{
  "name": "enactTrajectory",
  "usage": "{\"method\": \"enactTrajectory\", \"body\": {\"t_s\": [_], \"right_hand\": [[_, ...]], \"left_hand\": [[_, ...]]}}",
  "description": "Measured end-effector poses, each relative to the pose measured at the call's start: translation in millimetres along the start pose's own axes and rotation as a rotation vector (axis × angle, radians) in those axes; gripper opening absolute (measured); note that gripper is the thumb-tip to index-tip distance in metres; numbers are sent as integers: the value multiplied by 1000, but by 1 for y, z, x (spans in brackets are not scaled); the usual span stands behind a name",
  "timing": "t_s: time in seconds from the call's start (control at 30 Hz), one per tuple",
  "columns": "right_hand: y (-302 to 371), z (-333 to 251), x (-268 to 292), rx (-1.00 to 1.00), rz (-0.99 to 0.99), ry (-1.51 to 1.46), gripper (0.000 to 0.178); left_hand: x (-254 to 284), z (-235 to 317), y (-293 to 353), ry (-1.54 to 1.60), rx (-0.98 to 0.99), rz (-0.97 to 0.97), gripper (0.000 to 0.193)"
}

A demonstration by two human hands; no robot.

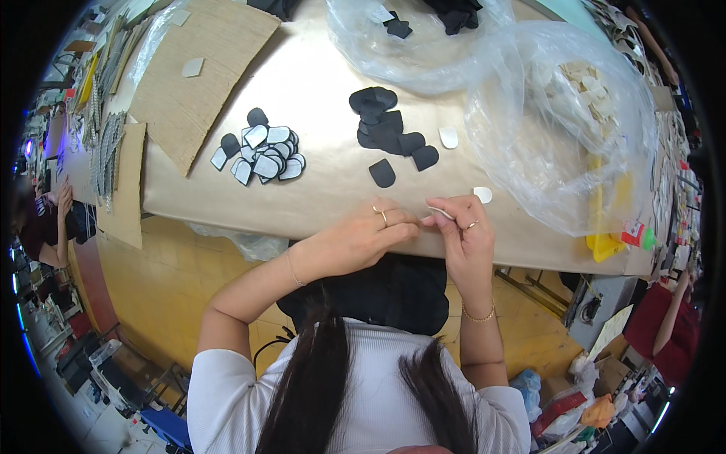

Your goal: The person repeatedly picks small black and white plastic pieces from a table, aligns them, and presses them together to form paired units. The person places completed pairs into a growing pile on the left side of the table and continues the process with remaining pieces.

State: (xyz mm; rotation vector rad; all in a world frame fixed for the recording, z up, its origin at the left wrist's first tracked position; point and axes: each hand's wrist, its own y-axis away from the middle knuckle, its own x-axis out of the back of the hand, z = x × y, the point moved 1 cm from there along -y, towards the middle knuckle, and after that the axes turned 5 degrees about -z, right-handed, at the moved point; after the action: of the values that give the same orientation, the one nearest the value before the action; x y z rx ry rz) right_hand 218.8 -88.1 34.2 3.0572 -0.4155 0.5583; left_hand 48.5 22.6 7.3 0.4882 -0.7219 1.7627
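Observation:
My right hand pinches a small white rounded piece between thumb and fingers, just above the table's near edge. Close beside it, my left hand is closed with its fingers bent together; whatever those fingertips hold is hidden. Beyond the hands lies a loose pile of black rounded pieces, one lying apart nearer to me. A single white piece rests next to my right hand. To the left is a heap of black pieces with white faces.
Brown paper covers the table. Cardboard sheets lie at the left. At the right, a clear plastic bag holds pale pieces, beside a yellow object and a green-capped bottle. Other people sit at both sides.

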Motion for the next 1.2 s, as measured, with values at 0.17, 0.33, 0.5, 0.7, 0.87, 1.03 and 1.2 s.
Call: {"method": "enactTrajectory", "body": {"t_s": [0.17, 0.33, 0.5, 0.7, 0.87, 1.03, 1.2], "right_hand": [[15, 9, 0, -323, 7, -170, 20], [16, 18, -8, -407, 71, -292, 14], [10, 22, -5, -253, 53, -186, 12], [12, 16, -7, -421, 117, -288, 11], [8, 8, -10, -498, 167, -315, 10], [-1, 5, -11, -468, 113, -215, 12], [-7, 7, -15, -407, 67, -137, 13]], "left_hand": [[5, -6, 4, -212, -39, 112, 38], [-4, 7, 27, -386, 52, 179, 40], [-17, 13, 35, -455, 73, 234, 43], [-21, 14, 36, -456, 79, 202, 47], [-18, 13, 42, -413, 113, 175, 49], [-18, 13, 45, -402, 141, 169, 52], [-15, 13, 43, -411, 121, 176, 48]]}}
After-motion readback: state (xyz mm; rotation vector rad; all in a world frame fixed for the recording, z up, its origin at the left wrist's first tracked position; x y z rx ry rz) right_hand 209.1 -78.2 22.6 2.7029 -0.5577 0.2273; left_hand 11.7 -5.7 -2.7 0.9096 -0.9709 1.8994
